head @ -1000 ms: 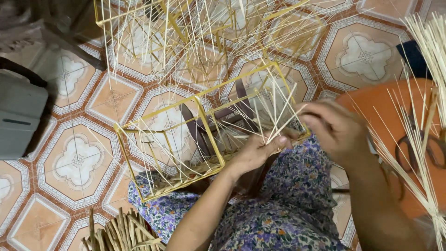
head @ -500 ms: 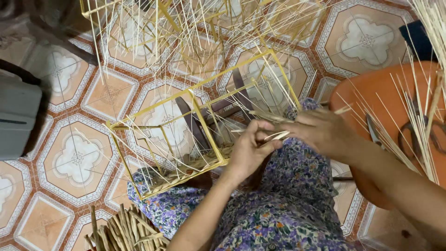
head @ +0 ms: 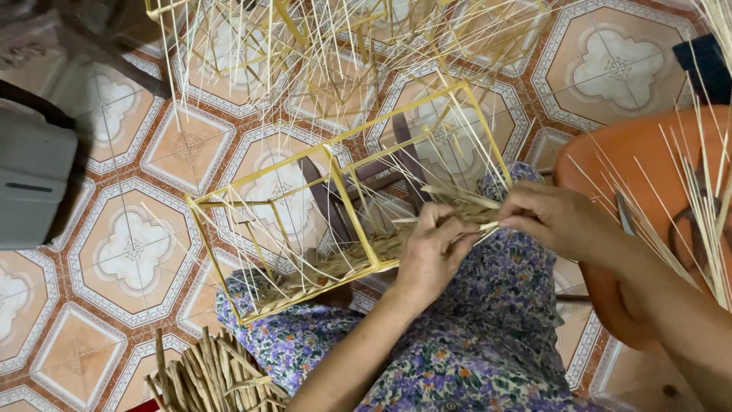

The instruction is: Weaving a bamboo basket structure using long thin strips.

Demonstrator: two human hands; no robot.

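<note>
A yellow bamboo frame (head: 335,206), box-shaped and open-sided, is rested on the lap, over a floral purple garment (head: 488,336), and tilted towards the tiled floor (head: 130,252). Thin bamboo slivers (head: 457,200) are laid along the frame's near edge, where a woven strip (head: 343,263) is seen. The left hand (head: 431,255) is pressed against that edge, its fingers closed on the slivers; the right hand (head: 560,221) is held just beside it, fingers pinched together on the sliver ends. More frames bristling with sticks (head: 320,38) are seen above. An orange plastic stool (head: 648,198) is placed at the right, loose strips (head: 705,183) across it. A bundle of flat strips (head: 206,378) is lying below, a grey case (head: 30,183) at the left.
</note>
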